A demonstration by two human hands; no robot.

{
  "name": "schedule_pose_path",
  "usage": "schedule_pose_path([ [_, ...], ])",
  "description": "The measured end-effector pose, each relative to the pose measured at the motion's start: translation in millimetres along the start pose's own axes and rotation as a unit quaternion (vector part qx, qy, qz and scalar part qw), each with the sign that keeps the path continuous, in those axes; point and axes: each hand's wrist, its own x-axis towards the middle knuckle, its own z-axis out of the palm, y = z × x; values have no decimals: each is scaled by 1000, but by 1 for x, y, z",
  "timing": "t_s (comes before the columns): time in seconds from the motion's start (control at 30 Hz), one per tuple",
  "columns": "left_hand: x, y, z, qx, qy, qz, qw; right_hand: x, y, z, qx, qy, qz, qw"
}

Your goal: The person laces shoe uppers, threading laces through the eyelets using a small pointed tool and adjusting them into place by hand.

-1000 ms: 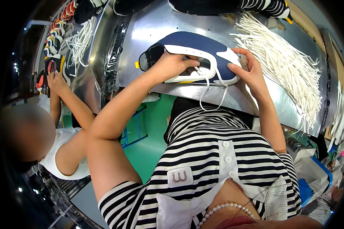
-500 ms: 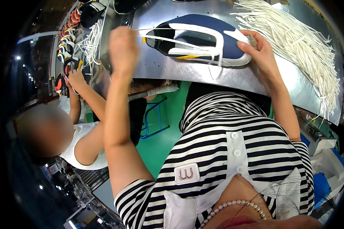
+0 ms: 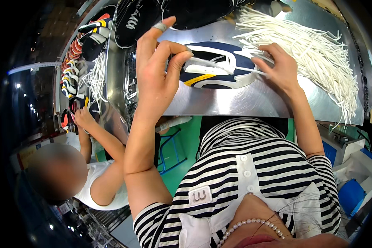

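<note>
A navy and white shoe upper (image 3: 202,81) with a yellow stripe lies on its side on the metal table. My left hand (image 3: 157,70) is raised over its open end, thumb and a finger pinching a white shoelace (image 3: 208,63) that runs to the lacing edge. The index finger of this hand points up, with a pale wrap around it. At the other end of the shoe, my right hand (image 3: 281,68) is curled, with white lace running into it past the thumb. Its hidden fingers cannot be made out.
A thick bundle of white laces (image 3: 306,66) covers the table's right side. Black shoes (image 3: 136,25) stand along the far edge. To the left, a co-worker (image 3: 99,177) handles a shoe beside a row of colourful shoes (image 3: 70,78) and another lace pile (image 3: 97,78).
My left hand has moved right and nearer the shoe, its index finger now raised. My right hand has left the shoe's end for the lace. In the view, the shoe sits lower and smaller.
</note>
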Motion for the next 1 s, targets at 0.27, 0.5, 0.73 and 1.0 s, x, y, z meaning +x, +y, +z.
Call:
schedule_pose_path([
  [0.27,12,-7,55,66,-41,54,996,14,-55,15,366,-144,59,918],
  [0.5,-36,-26,31,25,-170,-188,967,19,-50,31,502,-157,216,823],
  [0.73,-28,-48,84,-498,-205,-631,558,10,-39,62,384,-124,168,899],
  [1.0,-44,-21,93,-360,-47,-508,781,3,-50,48,232,-175,137,947],
])
